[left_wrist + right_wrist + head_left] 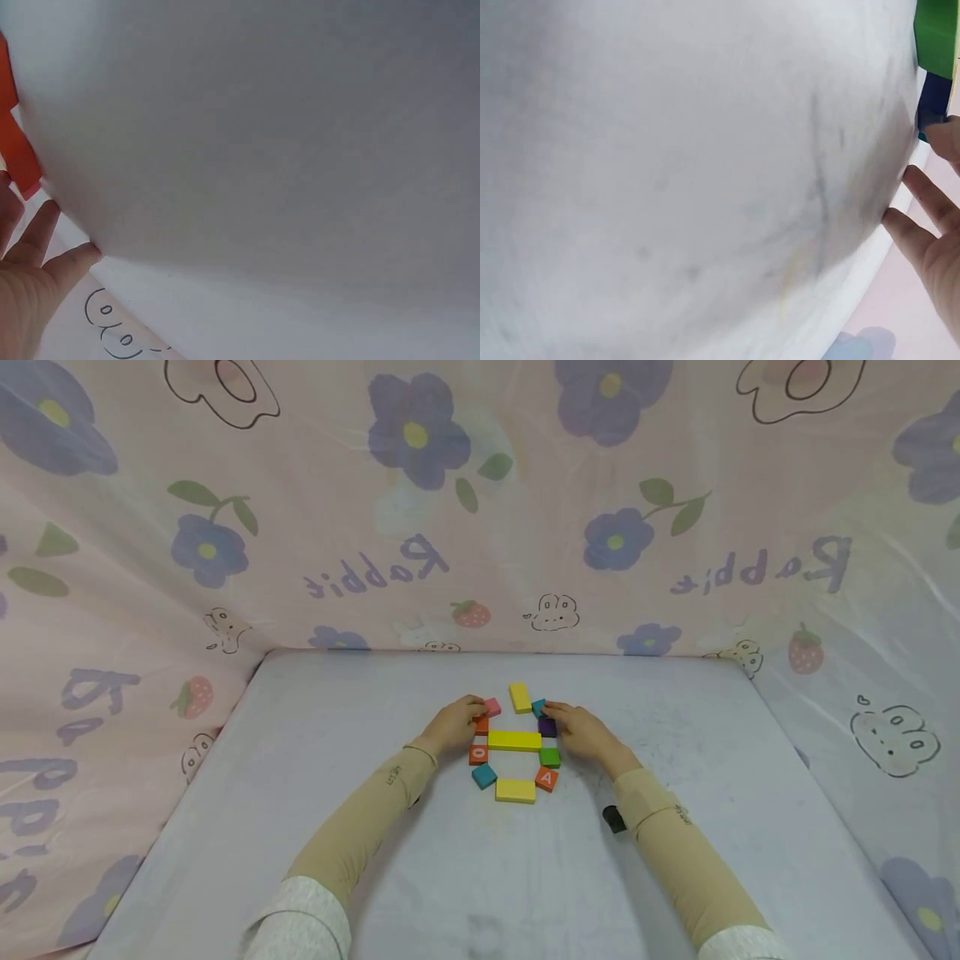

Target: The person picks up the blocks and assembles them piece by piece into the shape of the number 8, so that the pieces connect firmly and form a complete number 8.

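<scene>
Wooden blocks form a closed outline on the table with a bar across it. At its upper left, my left hand (452, 724) pinches the pink block (492, 707) at its outer edge, beside an orange block (481, 727). On the opposite side my right hand (588, 732) pinches the teal block (538, 707), just above the purple block (548, 727). A yellow block (520, 698) stands tilted between these two. In both wrist views the outer fingers of the left hand (37, 270) and right hand (934, 232) spread onto the table.
A long yellow block (514, 741) crosses the middle. Lower down lie a green block (550, 757), an orange A block (547, 778), another yellow block (515, 791), a second teal block (484, 776) and an orange O block (478, 754). A black object (614, 819) sits by the right forearm.
</scene>
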Motion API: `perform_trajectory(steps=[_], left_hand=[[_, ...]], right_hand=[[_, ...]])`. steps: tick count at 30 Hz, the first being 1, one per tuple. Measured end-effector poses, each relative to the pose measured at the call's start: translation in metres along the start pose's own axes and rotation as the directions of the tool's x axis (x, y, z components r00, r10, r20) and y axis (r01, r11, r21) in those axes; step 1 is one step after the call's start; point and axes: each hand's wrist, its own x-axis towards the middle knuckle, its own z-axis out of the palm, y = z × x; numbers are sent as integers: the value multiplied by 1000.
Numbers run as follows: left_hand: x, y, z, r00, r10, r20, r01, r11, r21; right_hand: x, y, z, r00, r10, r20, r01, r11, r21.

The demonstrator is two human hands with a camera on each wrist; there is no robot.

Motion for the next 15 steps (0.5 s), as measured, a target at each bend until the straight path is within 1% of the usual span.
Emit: perform_trajectory(steps=[4,9,15], left_hand=[[0,-1,1,1000,6,-8,-6,1000,13],[-1,-2,2,1000,21,-23,-21,1000,1],[-1,-3,3,1000,11,-19,-11,1000,-10]], right_hand=[[-1,0,1,1000,-6,-5,6,1000,-7],[-2,1,1,1000,-1,-9,1,1000,1],[-2,1,2,1000,-3,-8,3,1000,1]])
